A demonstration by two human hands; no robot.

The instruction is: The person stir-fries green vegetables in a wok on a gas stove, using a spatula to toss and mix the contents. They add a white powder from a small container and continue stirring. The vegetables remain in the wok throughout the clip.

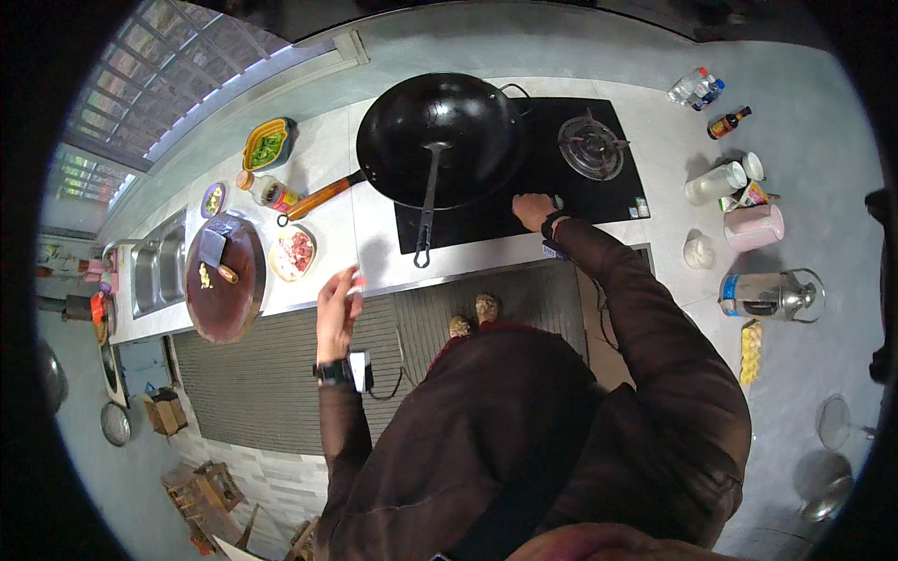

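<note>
The right hand [533,211] is placed at the front of the hob [599,201], fingers curled; whether anything is gripped there cannot be told. The left hand [335,313] is held near the bench's front edge, fingers slightly bent; a pale patch shows at the fingertips, and a grip cannot be confirmed. The wok [393,131] is seated on the hob's left side, with the ladle [430,192] rested inside; no food is visible in it, and no flame can be made out. Preparation appears largely complete: meat [296,251] is plated and greens [267,149] are set out, both outside the wok, so cooking is judged not yet started. Pale pieces [205,276] are left on the board [220,313] beside the cleaver [211,247]. Leftward access is partly obstructed by the wok handle [323,201], which is projected between the jar [279,195] and the meat.
</note>
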